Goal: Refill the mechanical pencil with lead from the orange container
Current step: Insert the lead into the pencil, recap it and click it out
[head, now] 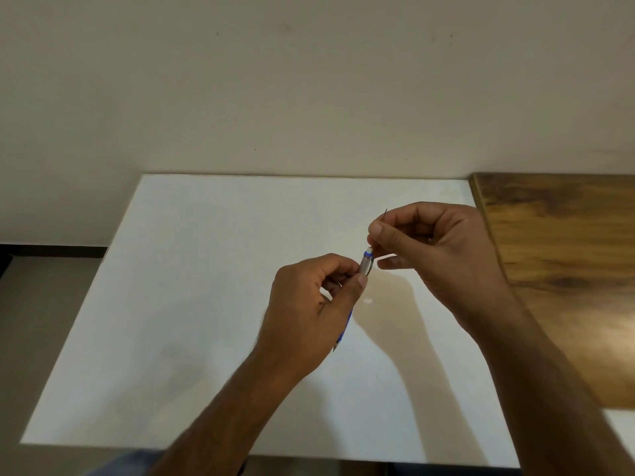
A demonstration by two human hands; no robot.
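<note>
My left hand (309, 310) grips a blue and clear mechanical pencil (366, 263), its upper end pointing up and away, its tip poking out below the palm. My right hand (436, 255) pinches a thin dark lead (385, 213) between thumb and forefinger, right above the pencil's open upper end. The lead's top sticks out above the fingers; its lower part is hidden behind them. A small white piece (368, 300) lies on the table under the hands. The orange container is not in view.
The hands hover over a white table (178, 304) set against a beige wall. A brown wooden surface (567, 255) adjoins the table on the right. The table's near edge runs along the bottom of the view.
</note>
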